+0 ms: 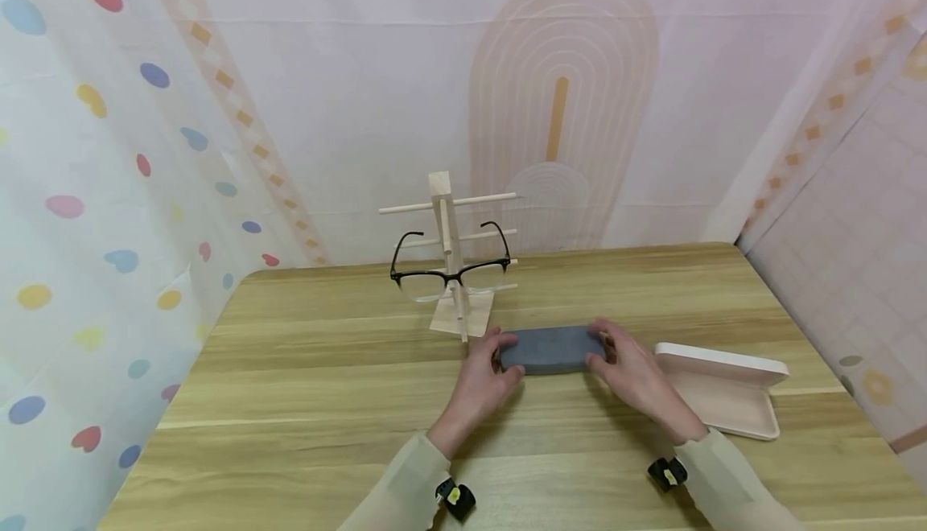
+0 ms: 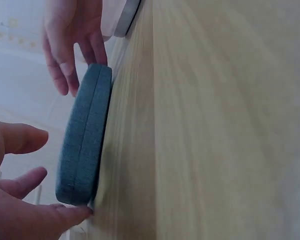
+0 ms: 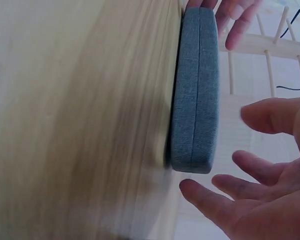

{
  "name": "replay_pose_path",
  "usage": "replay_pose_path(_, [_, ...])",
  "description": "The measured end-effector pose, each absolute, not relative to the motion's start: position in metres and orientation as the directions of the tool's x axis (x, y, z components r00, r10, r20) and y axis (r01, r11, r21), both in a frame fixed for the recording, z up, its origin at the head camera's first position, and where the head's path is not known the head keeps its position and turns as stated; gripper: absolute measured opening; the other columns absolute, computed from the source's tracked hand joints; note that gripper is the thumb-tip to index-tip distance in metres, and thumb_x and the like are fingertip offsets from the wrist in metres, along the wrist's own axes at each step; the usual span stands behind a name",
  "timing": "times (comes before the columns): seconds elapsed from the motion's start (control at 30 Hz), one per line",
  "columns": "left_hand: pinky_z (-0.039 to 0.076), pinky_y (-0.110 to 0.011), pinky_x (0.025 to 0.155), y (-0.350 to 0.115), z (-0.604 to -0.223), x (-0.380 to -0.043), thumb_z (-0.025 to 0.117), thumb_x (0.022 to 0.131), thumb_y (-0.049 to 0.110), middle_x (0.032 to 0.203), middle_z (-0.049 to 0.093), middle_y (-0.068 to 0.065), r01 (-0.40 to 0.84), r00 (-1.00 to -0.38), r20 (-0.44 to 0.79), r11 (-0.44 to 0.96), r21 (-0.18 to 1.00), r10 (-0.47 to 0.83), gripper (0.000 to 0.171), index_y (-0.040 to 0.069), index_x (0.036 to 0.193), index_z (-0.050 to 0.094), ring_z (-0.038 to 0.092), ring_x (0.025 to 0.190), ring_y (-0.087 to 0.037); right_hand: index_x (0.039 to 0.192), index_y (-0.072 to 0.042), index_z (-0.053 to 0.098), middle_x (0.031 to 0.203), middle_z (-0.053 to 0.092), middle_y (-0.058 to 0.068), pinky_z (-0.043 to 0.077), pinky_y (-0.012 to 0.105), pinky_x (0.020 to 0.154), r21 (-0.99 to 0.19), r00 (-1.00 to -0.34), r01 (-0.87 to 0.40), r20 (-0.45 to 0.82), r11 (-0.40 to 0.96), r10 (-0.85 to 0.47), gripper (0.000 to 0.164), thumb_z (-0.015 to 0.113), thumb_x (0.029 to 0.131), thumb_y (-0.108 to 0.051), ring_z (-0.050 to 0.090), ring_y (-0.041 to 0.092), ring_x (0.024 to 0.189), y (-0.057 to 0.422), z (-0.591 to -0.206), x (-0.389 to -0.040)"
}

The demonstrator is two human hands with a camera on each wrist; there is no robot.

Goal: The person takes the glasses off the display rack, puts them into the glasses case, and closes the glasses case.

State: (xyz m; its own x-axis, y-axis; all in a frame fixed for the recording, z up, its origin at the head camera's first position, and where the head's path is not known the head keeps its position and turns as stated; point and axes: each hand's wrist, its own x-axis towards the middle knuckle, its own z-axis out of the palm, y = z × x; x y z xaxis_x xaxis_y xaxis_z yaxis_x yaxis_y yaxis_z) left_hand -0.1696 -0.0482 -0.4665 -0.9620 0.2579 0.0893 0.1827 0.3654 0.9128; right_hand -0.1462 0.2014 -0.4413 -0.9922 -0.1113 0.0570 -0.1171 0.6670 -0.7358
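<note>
A closed blue-grey glasses case (image 1: 550,351) lies flat on the wooden table. At its left end is my left hand (image 1: 481,378), fingers loosely bent and spread. In the left wrist view one fingertip (image 2: 82,212) is right by the case's end; whether it touches I cannot tell. My right hand (image 1: 632,372) is around the other end, its fingers spread, with a small gap to the case (image 3: 196,95) in the right wrist view. Behind the case, black-framed glasses (image 1: 452,276) hang on a wooden display stand (image 1: 438,185).
Near the right edge of the table (image 1: 304,402) an opened pale pink case (image 1: 724,398) lies with its lid raised. Patterned curtains (image 1: 348,96) hang behind the table and to its left. Wrist cameras (image 1: 456,500) sit at both sleeves.
</note>
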Motion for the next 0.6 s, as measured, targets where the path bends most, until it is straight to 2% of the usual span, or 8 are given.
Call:
replay_pose_path(0.17, [0.034, -0.057, 0.118, -0.05, -0.463, -0.16, 0.068, 0.092, 0.007, 0.158, 0.038, -0.031, 0.203, -0.964, 0.119, 0.374, 0.905, 0.237, 0.05, -0.003, 0.139, 0.057, 0.037, 0.146, -0.045, 0.15, 0.002, 0.046, 0.155, 0.045, 0.026, 0.046, 0.062, 0.105, -0.769, -0.989, -0.147, 0.107, 0.622, -0.103, 0.053, 0.06, 0.105, -0.022, 0.047, 0.048, 0.138, 0.199, -0.439, -0.141])
replay_pose_path(0.4, [0.042, -0.052, 0.114, -0.054, -0.452, -0.142, 0.066, 0.098, 0.008, 0.147, 0.055, -0.019, 0.228, -0.96, 0.153, 0.336, 0.914, 0.236, 0.047, -0.002, 0.143, 0.055, 0.049, 0.138, -0.035, 0.143, 0.001, 0.053, 0.143, 0.058, 0.02, 0.047, 0.057, 0.107, -0.786, -0.981, -0.18, 0.189, 0.591, -0.047, 0.047, 0.059, 0.107, -0.028, 0.053, 0.039, 0.133, 0.189, -0.434, -0.135])
replay_pose_path(0.6, [0.044, -0.051, 0.112, -0.057, -0.449, -0.129, 0.064, 0.101, 0.01, 0.133, 0.066, -0.017, 0.288, -0.949, 0.237, 0.259, 0.922, 0.209, 0.035, -0.003, 0.133, 0.061, 0.059, 0.128, -0.029, 0.135, -0.002, 0.06, 0.133, 0.064, 0.015, 0.05, 0.056, 0.102, -0.746, -0.95, -0.262, 0.31, 0.613, -0.029, 0.038, 0.06, 0.106, -0.027, 0.059, 0.036, 0.124, 0.181, -0.431, -0.131])
